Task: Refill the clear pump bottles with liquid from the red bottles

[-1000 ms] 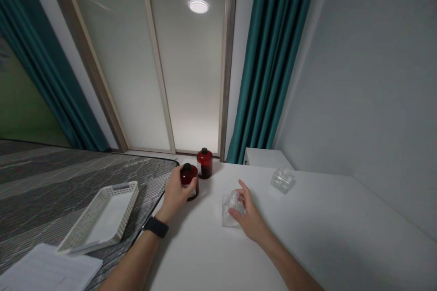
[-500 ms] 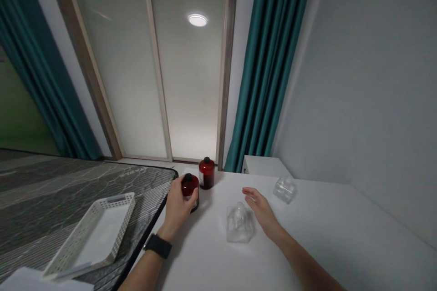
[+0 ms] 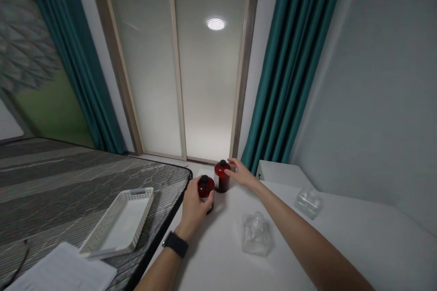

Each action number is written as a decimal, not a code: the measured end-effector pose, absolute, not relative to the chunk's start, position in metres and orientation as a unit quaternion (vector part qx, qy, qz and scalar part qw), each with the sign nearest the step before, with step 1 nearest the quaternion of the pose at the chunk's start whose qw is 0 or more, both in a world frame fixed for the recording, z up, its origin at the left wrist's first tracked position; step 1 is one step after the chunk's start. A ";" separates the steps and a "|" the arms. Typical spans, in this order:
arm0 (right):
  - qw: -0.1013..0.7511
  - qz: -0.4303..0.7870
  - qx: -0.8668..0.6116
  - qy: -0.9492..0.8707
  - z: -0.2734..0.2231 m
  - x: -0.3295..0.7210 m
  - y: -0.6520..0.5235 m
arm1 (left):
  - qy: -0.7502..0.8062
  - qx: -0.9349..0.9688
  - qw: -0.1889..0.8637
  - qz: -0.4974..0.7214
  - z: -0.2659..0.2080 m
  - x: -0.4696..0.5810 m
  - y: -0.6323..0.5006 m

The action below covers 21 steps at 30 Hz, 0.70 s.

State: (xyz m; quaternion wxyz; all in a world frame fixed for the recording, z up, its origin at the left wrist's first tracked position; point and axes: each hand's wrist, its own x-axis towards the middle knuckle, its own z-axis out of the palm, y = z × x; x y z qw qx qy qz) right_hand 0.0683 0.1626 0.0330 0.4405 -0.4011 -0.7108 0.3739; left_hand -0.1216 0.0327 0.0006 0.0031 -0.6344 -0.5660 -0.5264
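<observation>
My left hand (image 3: pixel 195 201), with a dark watch on its wrist, is wrapped round the nearer dark red bottle (image 3: pixel 205 186). That bottle has a black cap and stands at the left edge of the white table. Just behind it, to the right, is a second dark red bottle (image 3: pixel 223 181) with a black cap and a pale label. My right hand (image 3: pixel 243 174) has it from the right, thumb across its front and fingers round its far side. Under my right forearm's left side lies a transparent container (image 3: pixel 254 238) with a rounded knob.
Another transparent container (image 3: pixel 308 203) stands on the white table (image 3: pixel 218 259), right of my right forearm. At left, a white perforated basket (image 3: pixel 119 223) and papers (image 3: pixel 64 270) lie on a grey patterned bed (image 3: pixel 85 173). A white cabinet (image 3: pixel 283 173) stands beyond the table.
My right hand has moved forward and left from beside the transparent container to the farther bottle. My left hand keeps hold of the nearer bottle. The view has turned slightly left.
</observation>
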 end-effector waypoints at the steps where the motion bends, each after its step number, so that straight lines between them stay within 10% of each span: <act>1: 0.437 0.378 -0.397 -0.713 0.033 0.065 0.166 | -0.567 -0.633 0.004 -0.527 0.001 -0.122 0.032; 21: 0.381 0.395 -0.390 -0.740 0.044 0.131 0.132 | -0.565 -0.640 -0.014 -0.522 0.000 -0.124 0.036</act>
